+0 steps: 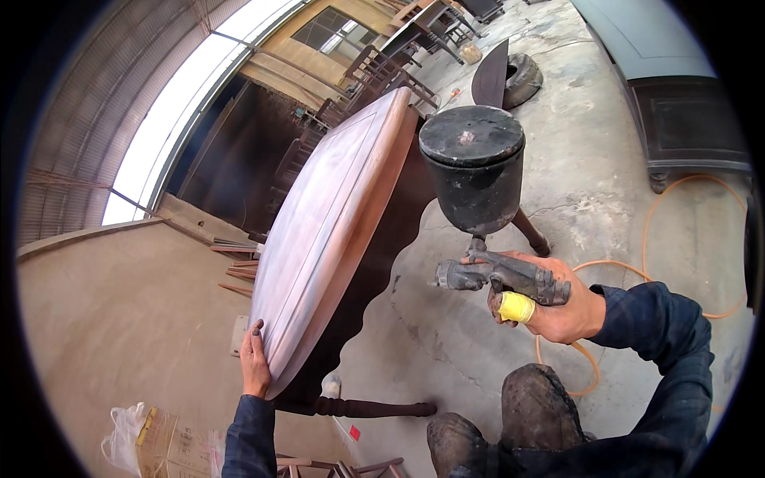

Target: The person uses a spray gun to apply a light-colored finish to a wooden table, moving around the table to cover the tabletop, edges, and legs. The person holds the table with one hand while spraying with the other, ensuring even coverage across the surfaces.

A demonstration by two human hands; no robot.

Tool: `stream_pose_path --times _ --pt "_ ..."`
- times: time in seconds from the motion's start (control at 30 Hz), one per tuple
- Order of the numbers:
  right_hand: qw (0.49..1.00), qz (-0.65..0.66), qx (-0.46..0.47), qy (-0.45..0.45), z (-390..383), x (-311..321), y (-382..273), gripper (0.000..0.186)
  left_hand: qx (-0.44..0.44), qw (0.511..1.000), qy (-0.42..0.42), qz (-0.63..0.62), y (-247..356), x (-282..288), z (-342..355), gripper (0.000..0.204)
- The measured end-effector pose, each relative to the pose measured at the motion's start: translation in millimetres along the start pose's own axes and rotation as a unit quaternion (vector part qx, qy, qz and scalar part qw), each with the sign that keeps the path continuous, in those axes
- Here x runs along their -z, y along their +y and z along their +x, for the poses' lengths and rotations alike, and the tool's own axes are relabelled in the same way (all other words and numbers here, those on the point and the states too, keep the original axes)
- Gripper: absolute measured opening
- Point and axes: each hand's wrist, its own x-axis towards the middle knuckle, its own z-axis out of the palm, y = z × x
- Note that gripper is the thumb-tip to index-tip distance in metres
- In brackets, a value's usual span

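Observation:
My right hand (567,307) is closed round the handle of a dark spray gun (522,275), its nozzle pointing left toward the table. On top of the gun sits a black lidded paint cup (478,175), stained with splashes. Yellow tape (516,307) is wrapped round one finger of that hand. My left hand (255,365) grips the near left edge of a wooden table (331,231), which is tilted to the left. The tabletop is pale pinkish wood with a rounded rim; its scalloped apron and turned legs are dark brown.
An orange air hose (649,231) loops over the concrete floor at the right, beside a dark cabinet (693,123). A tire (522,80) lies beyond the cup, next to a dark curved panel (489,76). Stacked chairs (374,76) stand behind the table; a cardboard box (171,446) is at lower left.

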Motion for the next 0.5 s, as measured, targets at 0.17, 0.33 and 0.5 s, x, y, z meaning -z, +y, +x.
stream_pose_path --times 0.17,0.33,0.5 --pt "0.999 -0.044 0.002 0.025 3 10 -2 0.049 -0.009 1.0 -0.008 0.006 -3 -2 4 0.05" --pt "0.988 -0.075 0.049 0.123 20 34 -1 0.044 -0.023 1.0 -0.003 0.003 -8 -1 4 0.05" --pt "0.966 -0.139 0.107 0.191 43 68 4 0.029 -0.021 1.0 -0.008 -0.007 -12 -2 6 0.048"
